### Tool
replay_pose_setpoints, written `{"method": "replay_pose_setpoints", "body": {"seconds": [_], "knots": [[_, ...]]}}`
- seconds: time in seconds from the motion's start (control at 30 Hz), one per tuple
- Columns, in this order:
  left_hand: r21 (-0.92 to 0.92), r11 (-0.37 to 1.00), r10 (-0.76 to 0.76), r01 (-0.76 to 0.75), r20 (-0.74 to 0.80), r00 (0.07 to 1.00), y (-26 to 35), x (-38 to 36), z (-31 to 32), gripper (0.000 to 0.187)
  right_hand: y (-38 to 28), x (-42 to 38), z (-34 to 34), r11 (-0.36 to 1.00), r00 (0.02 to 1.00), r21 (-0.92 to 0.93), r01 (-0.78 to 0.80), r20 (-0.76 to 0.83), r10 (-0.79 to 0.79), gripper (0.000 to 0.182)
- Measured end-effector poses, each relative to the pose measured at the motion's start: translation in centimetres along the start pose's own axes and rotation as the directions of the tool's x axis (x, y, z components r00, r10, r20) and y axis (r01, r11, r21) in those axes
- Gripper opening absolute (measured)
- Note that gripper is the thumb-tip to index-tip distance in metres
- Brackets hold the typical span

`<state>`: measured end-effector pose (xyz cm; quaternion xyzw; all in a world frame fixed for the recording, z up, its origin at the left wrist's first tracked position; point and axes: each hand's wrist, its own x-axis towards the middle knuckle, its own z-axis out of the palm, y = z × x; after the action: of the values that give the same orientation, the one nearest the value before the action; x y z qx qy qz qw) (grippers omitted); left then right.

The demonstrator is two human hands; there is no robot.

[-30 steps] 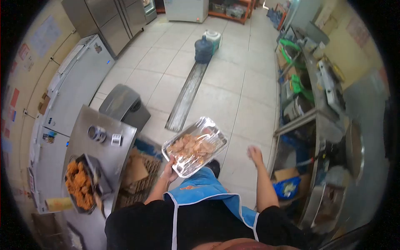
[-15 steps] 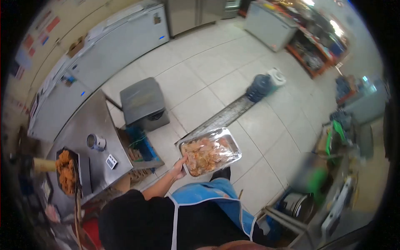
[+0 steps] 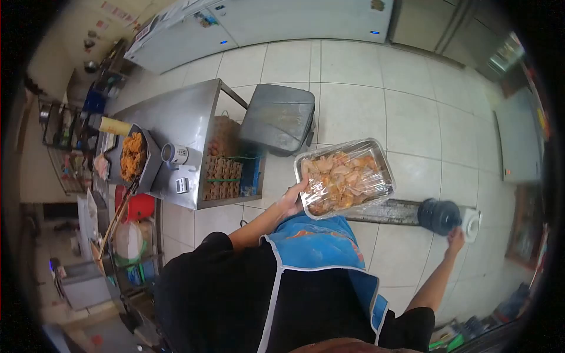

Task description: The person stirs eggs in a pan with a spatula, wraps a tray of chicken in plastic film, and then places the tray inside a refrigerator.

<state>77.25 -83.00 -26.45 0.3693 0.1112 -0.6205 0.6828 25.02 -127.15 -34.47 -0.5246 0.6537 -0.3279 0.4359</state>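
A silver metal tray of what looks like raw marinated meat pieces is in my left hand. Clear plastic film covers its top. My fingers grip the tray's near left side, and it is held up in front of my blue apron, over the floor. Out to the right, my right hand is away from the tray, its fingers loosely curled with nothing seen in them. In the picture it overlaps a dark blue water jug and a white round-topped object on the floor; contact is not evident.
On the left stands a steel table with a dark container of fried food, a can and a small timer-like device. Egg trays sit below. A grey bin stands beside it. Chest freezers line the back.
My view has turned left, so the table and bin now appear farther right. The tray stays in my left hand. My right arm and hand have come into view on the right.
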Motion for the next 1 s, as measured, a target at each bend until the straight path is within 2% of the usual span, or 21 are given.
{"method": "replay_pose_setpoints", "body": {"seconds": [0.03,0.07,0.17,0.23,0.27,0.33,0.47,0.6,0.7,0.77,0.8,0.83,0.87,0.9,0.93,0.97,1.0], "knots": [[-0.039,0.999,0.032,-0.033,-0.007,0.999,1.0,2.6,1.3,0.057,-4.4,5.7,2.2,0.994,0.991,-0.101,0.028,0.134,-0.014,0.031],[-0.056,0.998,0.039,-0.039,-0.004,0.999,1.8,5.6,1.8,0.058,-9.1,8.8,5.6,0.985,0.984,-0.125,0.116,0.152,-0.096,0.033],[0.042,0.998,0.051,-0.049,-0.032,0.998,4.8,12.5,3.3,0.065,-17.8,11.2,13.6,0.921,0.918,-0.235,0.309,0.325,-0.226,0.032],[0.063,0.996,0.072,-0.068,-0.064,0.995,8.0,17.7,7.3,0.065,-16.8,15.6,17.7,0.921,0.899,-0.276,0.276,0.412,-0.146,0.034],[0.056,0.997,0.05,-0.046,-0.056,0.997,9.5,20.4,8.8,0.065,-15.8,17.0,19.1,0.972,0.888,-0.207,0.11,0.46,-0.002,0.036],[0.073,0.997,0.013,-0.01,-0.037,0.999,12.3,25.9,11.4,0.064,-12.2,18.7,19.4,0.933,0.791,-0.359,-0.041,0.558,0.249,0.033],[0.111,0.987,0.121,-0.114,-0.053,0.991,17.7,34.2,23.2,0.059,-4.3,19.7,15.3,0.767,0.602,-0.568,-0.298,0.513,0.613,0.033],[0.146,0.987,0.072,-0.059,-0.088,0.994,19.8,45.9,29.8,0.06,-1.6,27.0,12.5,0.642,0.512,-0.607,-0.469,0.406,0.757,0.033],[0.228,0.971,0.09,-0.067,-0.091,0.992,20.6,54.5,36.8,0.064,1.3,34.6,11.1,0.608,0.523,-0.562,-0.561,0.328,0.787,0.033],[0.151,0.988,0.046,-0.03,-0.105,0.993,19.9,60.3,41.3,0.062,3.3,41.7,11.4,0.629,0.562,-0.572,-0.526,0.322,0.762,0.033],[0.122,0.993,0.017,-0.008,-0.073,0.997,19.8,63.2,44.3,0.061,5.1,45.7,12.1,0.654,0.596,-0.609,-0.448,0.342,0.726,0.033],[0.141,0.988,0.068,-0.069,0.006,0.998,19.1,65.5,47.0,0.062,6.4,51.3,13.3,0.691,0.662,-0.712,-0.126,0.458,0.593,0.033],[0.16,0.984,0.069,-0.08,0.072,0.995,19.1,68.1,50.4,0.063,7.6,56.7,15.5,0.654,0.703,-0.74,0.158,0.55,0.452,0.033],[0.223,0.969,0.096,-0.11,0.074,0.993,19.0,71.2,53.1,0.064,8.4,63.2,18.5,0.585,0.74,-0.725,0.363,0.606,0.291,0.033],[0.164,0.986,0.006,-0.022,0.1,0.995,19.2,74.6,55.4,0.067,-0.1,69.1,21.6,0.88,0.863,-0.322,-0.349,0.255,0.436,0.038],[0.168,0.986,-0.024,0.004,0.121,0.992,19.4,77.8,58.1,0.068,-2.1,77.6,24.2,0.899,0.905,-0.429,-0.086,0.343,0.25,0.041],[0.162,0.986,-0.051,0.028,0.137,0.989,19.4,80.8,61.1,0.069,-8.4,84.2,25.6,0.931,0.911,-0.363,0.031,0.394,0.123,0.032]]}}
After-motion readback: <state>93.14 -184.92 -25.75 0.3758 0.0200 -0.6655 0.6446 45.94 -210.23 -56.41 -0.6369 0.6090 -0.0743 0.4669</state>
